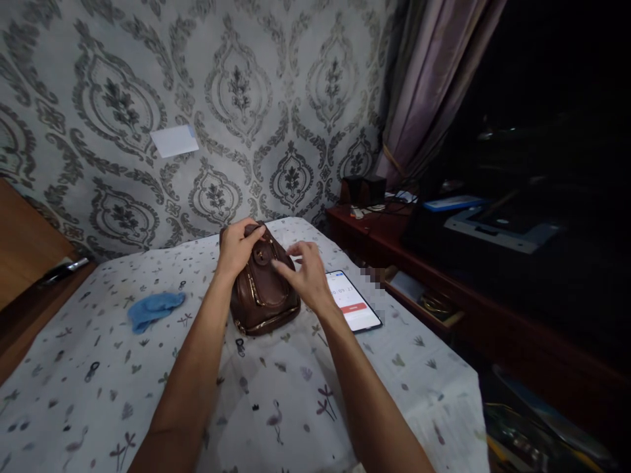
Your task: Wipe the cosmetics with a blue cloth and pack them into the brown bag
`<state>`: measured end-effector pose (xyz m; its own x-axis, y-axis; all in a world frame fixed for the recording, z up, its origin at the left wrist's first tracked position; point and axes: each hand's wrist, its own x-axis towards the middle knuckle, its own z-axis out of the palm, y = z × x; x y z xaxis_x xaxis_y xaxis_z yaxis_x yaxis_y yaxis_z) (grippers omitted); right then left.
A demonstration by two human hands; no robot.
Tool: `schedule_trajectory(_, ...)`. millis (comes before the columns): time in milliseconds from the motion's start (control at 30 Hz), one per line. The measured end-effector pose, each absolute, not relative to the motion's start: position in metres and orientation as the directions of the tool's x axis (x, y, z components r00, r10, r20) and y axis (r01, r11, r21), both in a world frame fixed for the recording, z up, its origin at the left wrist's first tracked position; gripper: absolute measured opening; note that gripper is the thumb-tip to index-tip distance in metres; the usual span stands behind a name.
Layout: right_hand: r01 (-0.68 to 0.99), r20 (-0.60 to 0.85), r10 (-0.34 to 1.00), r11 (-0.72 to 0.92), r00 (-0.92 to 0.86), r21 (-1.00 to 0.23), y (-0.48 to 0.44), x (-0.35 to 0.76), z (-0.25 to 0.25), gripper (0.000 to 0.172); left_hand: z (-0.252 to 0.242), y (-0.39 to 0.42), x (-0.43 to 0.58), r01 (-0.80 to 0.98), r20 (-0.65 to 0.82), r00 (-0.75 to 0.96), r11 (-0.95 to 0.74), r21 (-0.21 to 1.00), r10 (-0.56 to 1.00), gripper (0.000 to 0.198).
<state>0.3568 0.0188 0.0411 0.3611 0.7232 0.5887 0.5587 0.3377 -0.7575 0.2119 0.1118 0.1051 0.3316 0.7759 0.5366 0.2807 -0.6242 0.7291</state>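
A brown leather bag (246,295) with gold-coloured zips stands on the patterned white cloth. My left hand (240,244) grips its upper part, with the thumb on the front near the top. Beside the bag's right side is my right hand (306,270), its thumb and index finger apart. That thumb points at the round patch (262,254) on the front; whether it touches the bag, I cannot tell. Close to my right wrist lies a phone (355,318) with its screen lit, showing a timer and a red button.
A crumpled blue cloth (154,311) lies left of my left arm. The patterned wall (236,171) rises behind the table. Along the right runs a dark red desk (365,230) with an open drawer (419,299). A purple curtain (434,79) hangs above it.
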Motion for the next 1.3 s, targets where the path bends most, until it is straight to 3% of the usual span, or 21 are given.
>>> schedule_trajectory(233, 0.557, 0.387, 0.866, 0.161, 0.317, -0.815, -0.015, 0.353, 0.051, 0.019, 0.101, 0.115, 0.212, 0.278, 0.543, 0.316, -0.623, 0.731, 0.778, 0.022)
schedule_trajectory(467, 0.711, 0.317, 0.864, -0.065, 0.39, -0.7, -0.032, 0.328, 0.053, 0.015, 0.103, 0.114, 0.213, 0.272, 0.538, 0.326, -0.622, 0.734, 0.777, 0.021)
schedule_trajectory(667, 0.448, 0.292, 0.88, 0.103, 0.375, -0.888, -0.02, 0.338, 0.04, 0.016, 0.102, 0.115, 0.212, 0.257, 0.525, 0.351, -0.619, 0.742, 0.775, 0.023)
schedule_trajectory(867, 0.214, 0.286, 0.871, 0.215, 0.4, -0.953, -0.009, 0.339, 0.028, 0.024, 0.103, 0.114, 0.211, 0.246, 0.527, 0.357, -0.622, 0.743, 0.771, 0.022)
schedule_trajectory(1300, 0.076, 0.235, 0.851, 0.226, 0.47, -0.971, -0.007, 0.337, 0.027, 0.028, 0.106, 0.112, 0.21, 0.259, 0.499, 0.424, -0.629, 0.733, 0.756, 0.02)
